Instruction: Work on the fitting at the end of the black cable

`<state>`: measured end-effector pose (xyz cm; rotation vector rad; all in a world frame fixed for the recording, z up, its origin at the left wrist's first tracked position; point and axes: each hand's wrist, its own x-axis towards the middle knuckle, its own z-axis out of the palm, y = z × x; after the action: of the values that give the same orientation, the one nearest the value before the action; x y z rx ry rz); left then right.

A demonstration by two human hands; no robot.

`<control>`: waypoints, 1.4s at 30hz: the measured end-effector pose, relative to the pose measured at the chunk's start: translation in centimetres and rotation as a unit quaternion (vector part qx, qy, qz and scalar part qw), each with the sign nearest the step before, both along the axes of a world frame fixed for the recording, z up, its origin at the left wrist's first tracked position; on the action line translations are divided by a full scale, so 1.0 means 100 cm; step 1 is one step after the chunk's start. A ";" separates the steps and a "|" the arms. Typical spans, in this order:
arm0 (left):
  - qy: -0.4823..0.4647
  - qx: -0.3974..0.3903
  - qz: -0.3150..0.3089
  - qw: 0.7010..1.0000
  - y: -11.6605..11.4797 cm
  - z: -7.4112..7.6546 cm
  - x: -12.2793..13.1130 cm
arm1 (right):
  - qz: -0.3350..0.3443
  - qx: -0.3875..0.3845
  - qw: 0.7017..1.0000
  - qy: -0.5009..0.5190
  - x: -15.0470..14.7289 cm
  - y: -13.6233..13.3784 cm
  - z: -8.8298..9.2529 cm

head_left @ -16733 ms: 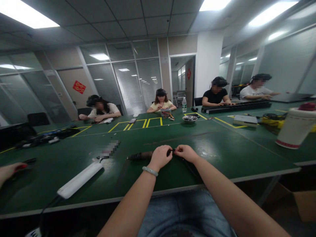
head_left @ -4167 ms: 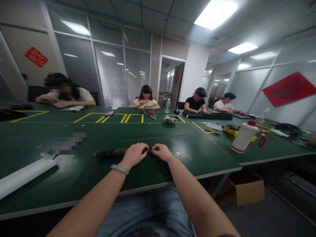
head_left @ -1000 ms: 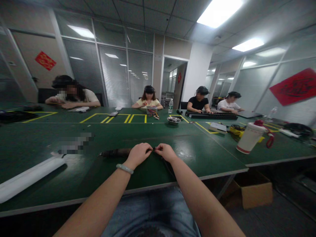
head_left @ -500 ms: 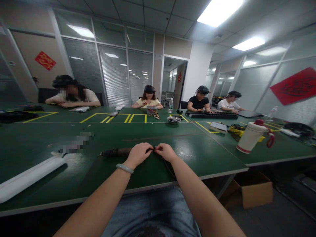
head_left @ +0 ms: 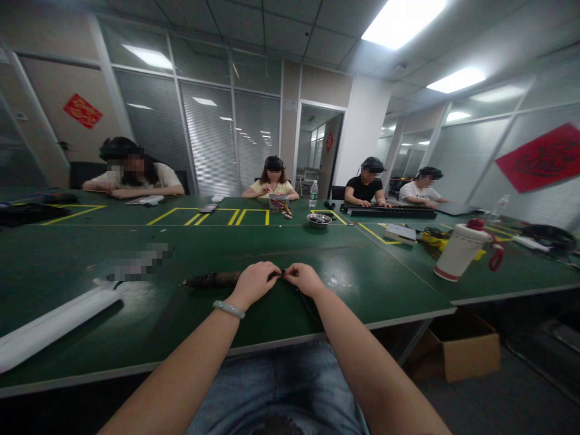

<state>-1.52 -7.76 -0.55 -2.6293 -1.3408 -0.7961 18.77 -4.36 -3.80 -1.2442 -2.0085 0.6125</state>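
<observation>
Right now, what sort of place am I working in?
Probably an office room used as a shared workbench: a long green table marked with yellow tape, glass partitions with blinds, and other people seated around it. Left hand and right hand pinch a dark rod-shaped part.

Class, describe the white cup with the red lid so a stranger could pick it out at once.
Start at the long green table and follow its near edge rightwards, past the right hand. There stands the white cup. It alone is tall and white, with a red lid, red loop and red base band.
</observation>
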 end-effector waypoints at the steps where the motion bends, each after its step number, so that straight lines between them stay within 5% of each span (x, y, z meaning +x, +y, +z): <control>1: 0.000 0.003 0.000 1.000 0.000 0.000 0.000 | 0.000 -0.003 1.000 0.001 0.000 0.000 0.000; 42: -0.003 -0.014 0.012 1.000 -0.001 0.002 0.000 | 0.019 -0.053 0.997 0.053 0.001 0.001 0.001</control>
<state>-1.52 -7.91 -0.39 -2.6285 -1.3910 -0.7893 18.91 -4.28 -3.72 -1.2121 -1.9369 0.7949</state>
